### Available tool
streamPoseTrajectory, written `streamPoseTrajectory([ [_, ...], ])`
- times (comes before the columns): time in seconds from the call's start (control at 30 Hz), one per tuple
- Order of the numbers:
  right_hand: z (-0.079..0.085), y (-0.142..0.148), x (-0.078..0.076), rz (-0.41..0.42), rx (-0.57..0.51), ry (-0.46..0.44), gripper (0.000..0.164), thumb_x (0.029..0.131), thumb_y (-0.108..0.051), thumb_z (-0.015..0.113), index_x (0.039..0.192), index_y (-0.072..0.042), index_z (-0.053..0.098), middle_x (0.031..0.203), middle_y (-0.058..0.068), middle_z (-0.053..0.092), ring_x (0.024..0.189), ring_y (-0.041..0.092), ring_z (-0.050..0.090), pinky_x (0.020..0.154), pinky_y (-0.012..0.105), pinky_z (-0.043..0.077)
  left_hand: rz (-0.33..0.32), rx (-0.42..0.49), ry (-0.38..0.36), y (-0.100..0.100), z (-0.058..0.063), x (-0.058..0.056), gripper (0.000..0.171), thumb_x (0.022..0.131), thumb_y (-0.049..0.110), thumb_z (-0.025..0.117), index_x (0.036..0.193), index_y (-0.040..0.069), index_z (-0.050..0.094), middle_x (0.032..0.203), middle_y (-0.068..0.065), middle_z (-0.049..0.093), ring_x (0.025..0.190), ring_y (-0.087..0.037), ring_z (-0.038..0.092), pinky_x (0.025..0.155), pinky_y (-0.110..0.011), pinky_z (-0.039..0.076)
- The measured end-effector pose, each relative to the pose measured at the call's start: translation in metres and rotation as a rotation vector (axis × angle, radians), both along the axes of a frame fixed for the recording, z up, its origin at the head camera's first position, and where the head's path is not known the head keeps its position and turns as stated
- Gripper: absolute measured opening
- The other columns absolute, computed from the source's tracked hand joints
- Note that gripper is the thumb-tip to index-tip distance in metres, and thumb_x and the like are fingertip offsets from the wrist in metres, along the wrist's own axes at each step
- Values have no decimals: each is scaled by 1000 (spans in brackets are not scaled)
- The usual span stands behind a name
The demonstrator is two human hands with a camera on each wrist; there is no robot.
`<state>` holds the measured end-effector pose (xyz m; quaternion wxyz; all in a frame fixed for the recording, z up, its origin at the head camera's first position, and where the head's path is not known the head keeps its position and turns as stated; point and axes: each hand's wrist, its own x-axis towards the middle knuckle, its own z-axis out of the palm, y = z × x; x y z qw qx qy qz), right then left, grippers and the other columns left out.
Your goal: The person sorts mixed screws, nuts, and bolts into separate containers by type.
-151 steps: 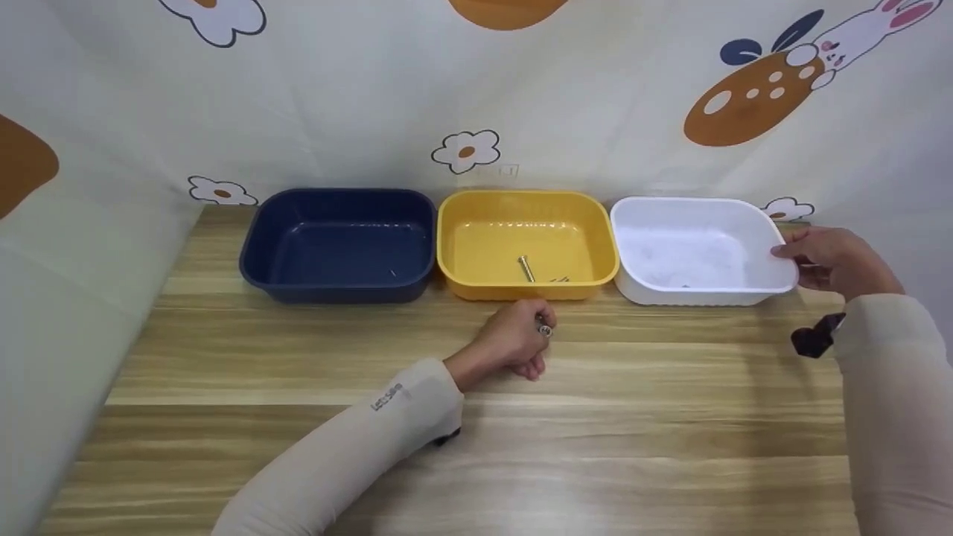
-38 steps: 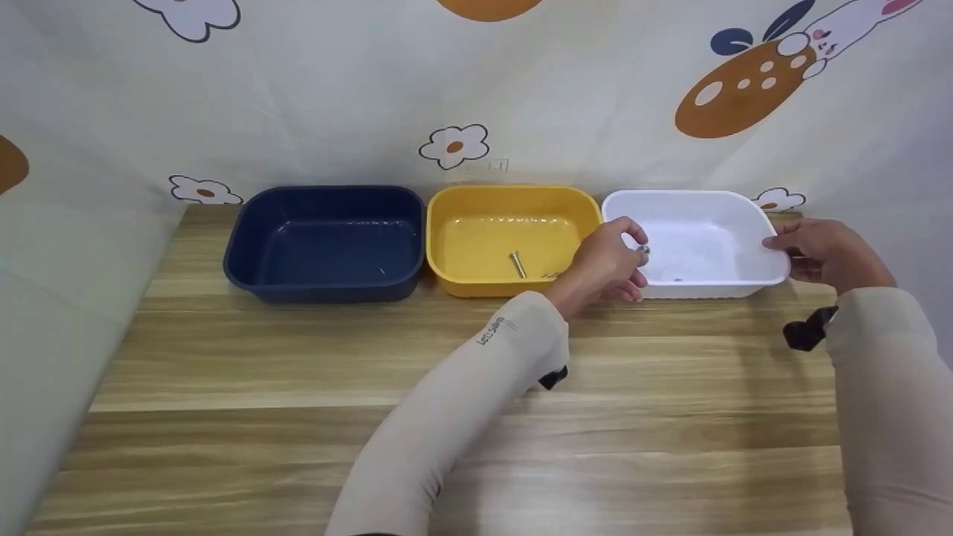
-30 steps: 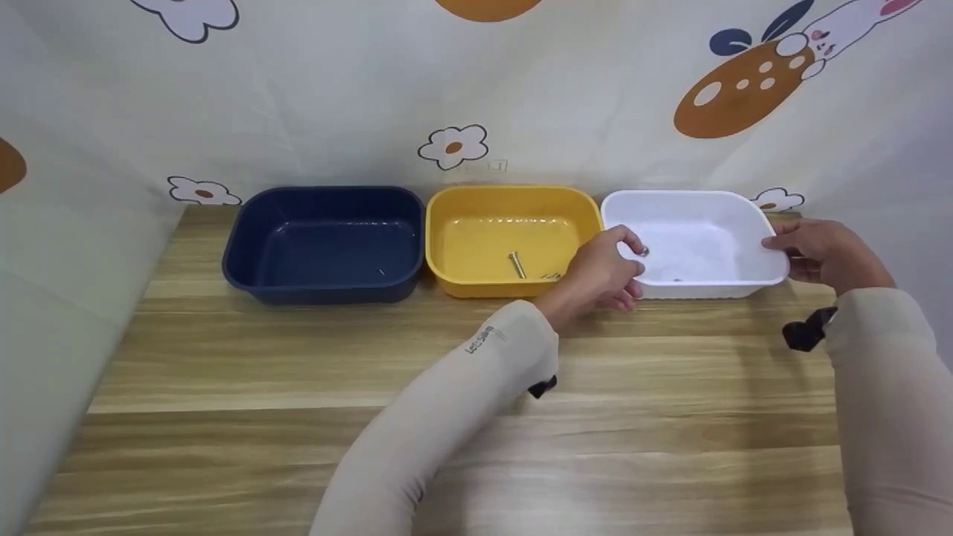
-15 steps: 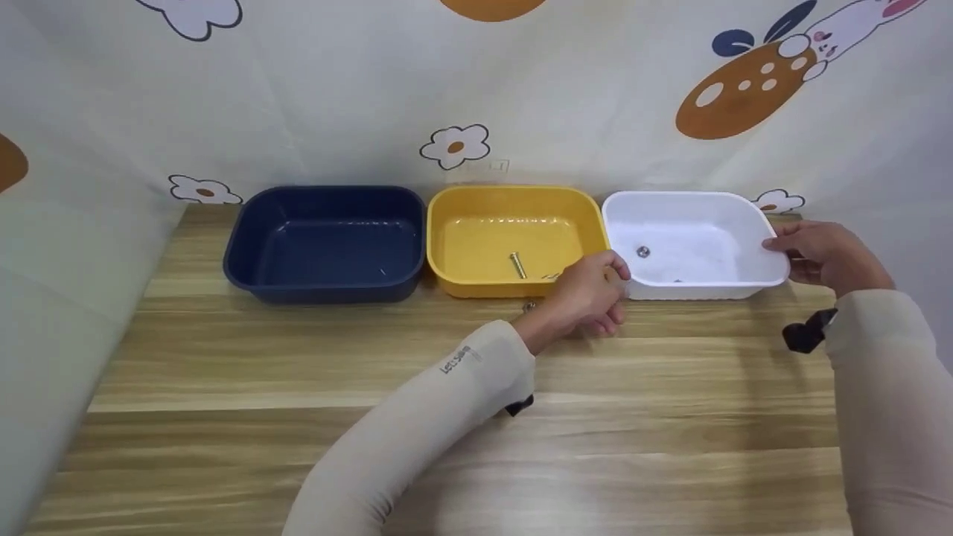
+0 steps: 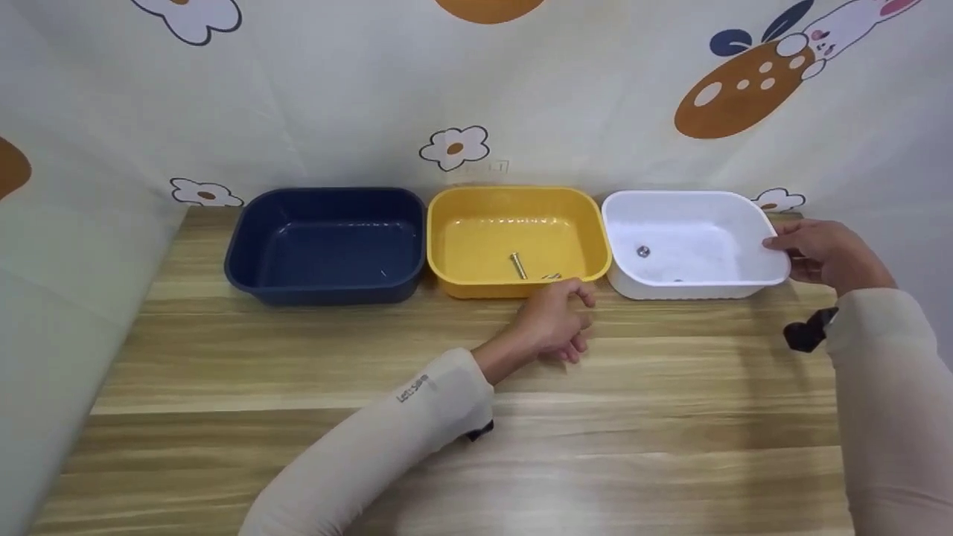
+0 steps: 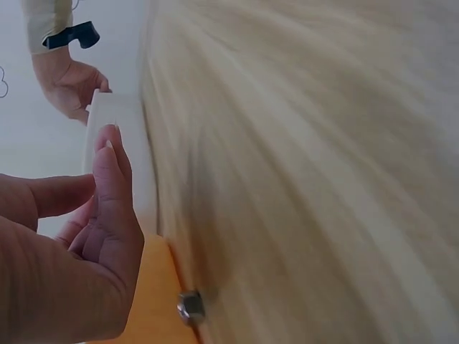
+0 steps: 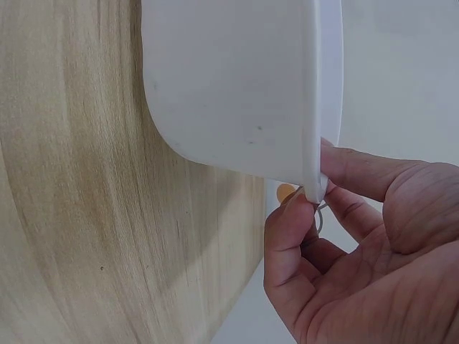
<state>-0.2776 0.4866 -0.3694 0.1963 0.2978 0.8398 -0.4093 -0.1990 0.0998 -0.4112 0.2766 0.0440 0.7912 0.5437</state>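
Observation:
In the head view my left hand [image 5: 555, 320] is in front of the yellow bin [image 5: 521, 292], fingers loosely bent and holding nothing. The left wrist view shows a metal nut [image 6: 191, 307] on the table close to that bin's wall; from above, my hand hides it. My right hand [image 5: 837, 253] pinches the right rim of the white bin [image 5: 692, 291], thumb inside and fingers outside, as the right wrist view [image 7: 321, 165] confirms. One hex nut [image 5: 643, 251] lies on the white bin's floor. A bolt [image 5: 518, 266] and smaller metal pieces [image 5: 551, 276] lie in the yellow one.
A dark blue bin [image 5: 327, 294] stands left of the yellow one, with a tiny light sliver [image 5: 383, 272] inside. All three bins stand in a row against a patterned cloth [image 5: 357, 97] at the back of the wooden table [image 5: 633, 432].
My left hand released a nut into the white bin, then drew back left and down to in front of the yellow bin. The right hand has kept its hold on the white rim.

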Motion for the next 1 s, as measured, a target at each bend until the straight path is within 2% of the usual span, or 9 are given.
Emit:
streamPoseTrajectory([
  [0.4, 6, 1, 2, 12, -39, 12, 32, 93, -29, 66, 118, -14, 52, 84, -6, 57, 79, 14, 56, 73, 26, 53, 46, -35, -14, -33, -16, 1, 26, 91, 1, 59, 113, 14, 61, 58, -13, 62, 41, -18, 56, 45, -35, 54],
  [0.73, 2, -1, -1, -15, -1, -3, 42, 92, -30, 68, 125, -11, 50, 84, -3, 57, 82, 18, 55, 74, 27, 53, 77, -93, 20, -41, -20, 2, 41, 88, -4, 56, 122, 18, 60, 61, -13, 65, 41, -18, 57, 42, -33, 52],
  [0.87, 0, -2, -3, -35, 11, 1, 41, 91, -30, 69, 122, -11, 51, 83, -3, 58, 80, 18, 57, 73, 28, 53, 99, -110, 27, -43, -21, 3, 44, 86, -6, 57, 124, 18, 60, 63, -15, 67, 41, -19, 58, 41, -31, 51],
  [1.0, -1, -3, -1, -25, 8, 7, 38, 91, -29, 69, 120, -11, 51, 81, -4, 58, 78, 17, 56, 71, 27, 53, 109, -91, 43, -44, -23, 5, 46, 85, -8, 55, 123, 16, 61, 61, -15, 66, 41, -19, 58, 40, -30, 50],
])
